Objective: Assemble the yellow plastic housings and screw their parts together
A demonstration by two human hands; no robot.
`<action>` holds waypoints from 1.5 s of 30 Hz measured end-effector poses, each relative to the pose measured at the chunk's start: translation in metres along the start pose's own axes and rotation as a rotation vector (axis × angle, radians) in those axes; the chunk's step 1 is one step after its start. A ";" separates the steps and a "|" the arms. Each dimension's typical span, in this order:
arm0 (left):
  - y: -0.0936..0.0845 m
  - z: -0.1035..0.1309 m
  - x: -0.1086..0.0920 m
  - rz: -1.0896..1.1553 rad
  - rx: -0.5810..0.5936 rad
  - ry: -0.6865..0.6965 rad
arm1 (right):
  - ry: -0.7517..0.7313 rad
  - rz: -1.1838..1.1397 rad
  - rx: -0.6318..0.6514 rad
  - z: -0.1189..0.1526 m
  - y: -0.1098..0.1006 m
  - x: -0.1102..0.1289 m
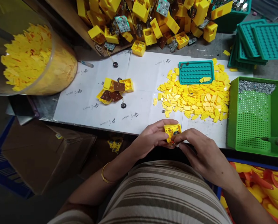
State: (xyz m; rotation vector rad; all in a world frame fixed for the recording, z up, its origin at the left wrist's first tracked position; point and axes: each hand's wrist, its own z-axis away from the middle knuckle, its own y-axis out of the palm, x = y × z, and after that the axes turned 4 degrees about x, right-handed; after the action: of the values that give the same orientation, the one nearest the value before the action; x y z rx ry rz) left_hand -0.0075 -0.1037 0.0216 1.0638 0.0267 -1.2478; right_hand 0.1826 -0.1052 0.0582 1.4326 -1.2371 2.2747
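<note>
Close to my body, at the table's front edge, my left hand grips a small yellow plastic housing with its open side up. Inside the housing sits a round dark part, perhaps a speaker. My right hand reaches in from the right, its thumb and fingers closed at the housing's lower right edge. What those fingertips pinch is mostly hidden. Farther left on the white paper lie several yellow housings with brown circuit boards and round black speakers on wires.
A heap of small yellow covers lies around a teal tray. Right of it stands a green basket with screws and a screwdriver tip. Teal trays are stacked behind. A tub of yellow pieces stands left.
</note>
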 end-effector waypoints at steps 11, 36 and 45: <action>0.015 -0.001 0.007 -0.276 -0.099 0.107 | -0.031 0.065 0.047 0.004 -0.001 0.003; 0.001 0.008 0.010 -0.075 0.171 0.031 | 0.074 -0.126 -0.165 -0.003 -0.004 -0.004; 0.002 0.006 0.014 -0.178 0.091 0.055 | 0.061 0.005 -0.096 -0.009 -0.007 -0.005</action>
State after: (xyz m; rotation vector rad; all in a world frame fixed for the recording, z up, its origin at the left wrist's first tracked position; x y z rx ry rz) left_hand -0.0042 -0.1180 0.0187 1.1947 0.1101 -1.3896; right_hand 0.1829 -0.0926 0.0560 1.3189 -1.3135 2.2128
